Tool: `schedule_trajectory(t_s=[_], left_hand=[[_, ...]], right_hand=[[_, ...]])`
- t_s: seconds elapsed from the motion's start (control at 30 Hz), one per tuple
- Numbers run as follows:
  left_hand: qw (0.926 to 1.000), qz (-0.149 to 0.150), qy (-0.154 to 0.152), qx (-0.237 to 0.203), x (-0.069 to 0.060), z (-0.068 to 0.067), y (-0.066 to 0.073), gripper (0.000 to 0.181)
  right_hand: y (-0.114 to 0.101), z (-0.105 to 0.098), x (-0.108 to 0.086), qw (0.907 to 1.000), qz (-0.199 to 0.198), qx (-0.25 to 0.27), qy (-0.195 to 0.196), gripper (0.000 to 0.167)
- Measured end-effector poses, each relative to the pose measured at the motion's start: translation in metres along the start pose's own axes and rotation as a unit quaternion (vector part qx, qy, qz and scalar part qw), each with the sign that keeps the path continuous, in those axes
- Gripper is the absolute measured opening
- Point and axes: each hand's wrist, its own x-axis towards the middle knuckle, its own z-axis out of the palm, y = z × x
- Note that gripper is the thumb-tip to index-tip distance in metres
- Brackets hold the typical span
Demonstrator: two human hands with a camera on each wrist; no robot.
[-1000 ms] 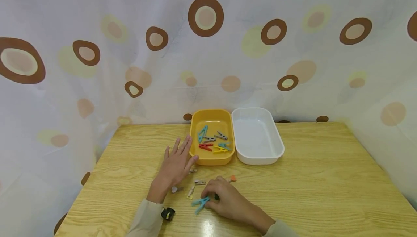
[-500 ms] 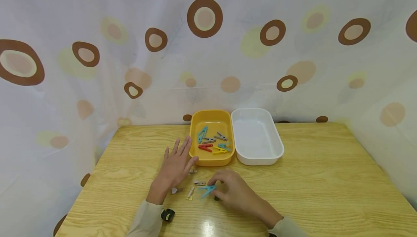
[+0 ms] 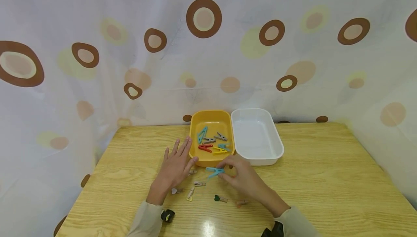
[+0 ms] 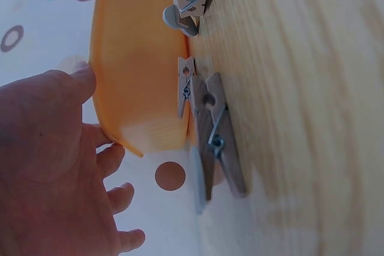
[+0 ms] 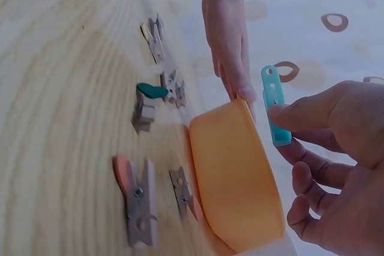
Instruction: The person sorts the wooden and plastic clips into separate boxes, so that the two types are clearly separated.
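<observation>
A light blue plastic clothespin (image 3: 215, 171) is pinched between the thumb and fingers of my right hand (image 3: 242, 179), just in front of the yellow tray (image 3: 211, 163). The right wrist view shows the same blue clothespin (image 5: 276, 106) held above the tray's rim. Spread and fairly straight, the fingers of my left hand (image 3: 172, 168) touch the tray's left rim; the left wrist view has that hand (image 4: 54, 160) against the tray wall (image 4: 141, 58). Inside the tray lie blue, grey, red (image 3: 205, 148) and yellow (image 3: 219, 150) plastic clothespins.
Right of the yellow tray stands a white tray (image 3: 257, 135). Several small wooden clothespins lie on the table (image 3: 325, 179) in front, one with a green heart (image 3: 217, 198) and one with an orange end (image 3: 239, 205). A patterned sheet (image 3: 228, 63) hangs behind.
My right hand has moved away from me and slightly right with the blue clothespin, uncovering the green-heart clothespin. My left hand has stayed at the tray.
</observation>
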Motion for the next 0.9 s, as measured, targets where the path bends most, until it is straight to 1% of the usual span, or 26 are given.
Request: schedule_trajectory(t_s=[0.13, 0.33, 0.7, 0.9], left_hand=[[1.0, 0.001, -0.002, 0.0, 0.0, 0.0, 0.0, 0.073], [1.0, 0.002, -0.001, 0.0, 0.0, 0.0, -0.001, 0.074], [1.0, -0.001, -0.002, -0.004, -0.002, -0.003, 0.0, 0.072], [1.0, 0.001, -0.005, 0.001, -0.001, 0.0, -0.001, 0.073]], right_hand=[[0.004, -0.005, 0.007, 0.9997, 0.002, -0.006, 0.024, 0.017], [0.014, -0.012, 0.02, 0.9982, -0.015, -0.024, 0.053, 0.017], [0.03, -0.021, 0.048, 0.9978, 0.008, -0.018, 0.063, 0.016], [0.037, -0.024, 0.065, 0.9974, 0.016, -0.019, 0.068, 0.015]])
